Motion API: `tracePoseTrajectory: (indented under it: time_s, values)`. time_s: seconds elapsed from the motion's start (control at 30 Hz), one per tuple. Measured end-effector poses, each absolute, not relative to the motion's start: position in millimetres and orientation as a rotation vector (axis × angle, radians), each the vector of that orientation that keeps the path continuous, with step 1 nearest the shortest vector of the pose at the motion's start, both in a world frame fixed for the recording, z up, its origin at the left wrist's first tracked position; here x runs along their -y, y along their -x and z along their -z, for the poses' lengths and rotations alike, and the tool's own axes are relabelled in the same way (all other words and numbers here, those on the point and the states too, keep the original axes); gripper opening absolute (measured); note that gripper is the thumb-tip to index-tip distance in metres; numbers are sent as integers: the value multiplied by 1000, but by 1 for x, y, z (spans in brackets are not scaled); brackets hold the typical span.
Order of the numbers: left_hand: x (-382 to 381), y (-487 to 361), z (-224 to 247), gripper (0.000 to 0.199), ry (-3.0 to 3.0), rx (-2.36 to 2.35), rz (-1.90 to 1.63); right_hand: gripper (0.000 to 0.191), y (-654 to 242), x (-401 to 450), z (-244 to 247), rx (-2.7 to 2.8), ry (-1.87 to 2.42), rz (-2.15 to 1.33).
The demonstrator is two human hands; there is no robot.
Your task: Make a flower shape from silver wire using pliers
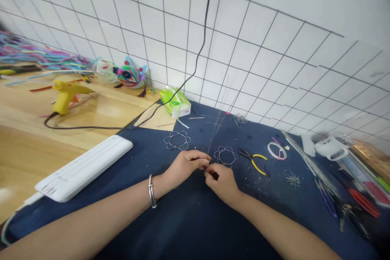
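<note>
My left hand [187,165], with a silver bangle at its wrist, is closed in a pinch on several thin wires [215,130] that rise upward from the fingertips. My right hand [224,180] is also pinched, its fingertips touching the left ones at the lower end of the wires. Just beyond the right hand lies a flower-shaped wire ring [226,156]. A second flower-shaped wire ring [177,141] rests farther left on the dark blue mat [146,162]. Yellow-handled pliers [255,163] lie to the right, jaws pointing left.
A white power strip [85,168] and a yellow glue gun [68,95] lie on the left. A tissue pack [176,102] stands near the wall grid. At right are a tape ring [276,151], a bundle of wires [310,162], a white mug [331,148] and purple-handled pliers [327,201].
</note>
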State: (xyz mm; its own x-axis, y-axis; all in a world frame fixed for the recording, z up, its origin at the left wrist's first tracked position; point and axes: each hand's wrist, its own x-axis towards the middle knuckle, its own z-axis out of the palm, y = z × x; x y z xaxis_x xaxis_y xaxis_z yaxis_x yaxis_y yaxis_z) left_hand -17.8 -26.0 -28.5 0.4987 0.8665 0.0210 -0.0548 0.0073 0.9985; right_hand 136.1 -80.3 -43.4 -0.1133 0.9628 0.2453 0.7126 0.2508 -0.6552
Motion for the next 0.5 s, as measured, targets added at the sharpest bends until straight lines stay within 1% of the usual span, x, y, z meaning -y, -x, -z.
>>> tracePoseTrajectory:
  time_s: [0.1, 0.27, 0.37, 0.5]
  values:
    - [27, 16, 31, 21, -1359, -795, -859, 14, -136, 80, 45, 1884, 1501, -466]
    - [26, 16, 30, 15, -1567, -762, -893, 12, -138, 76, 50, 1873, 1505, -450]
    - [25, 17, 28, 14, -1709, -706, -883, 11, -139, 75, 51, 1872, 1523, -449]
    - [26, 16, 27, 13, -1804, -665, -885, 13, -142, 76, 51, 1876, 1544, -450]
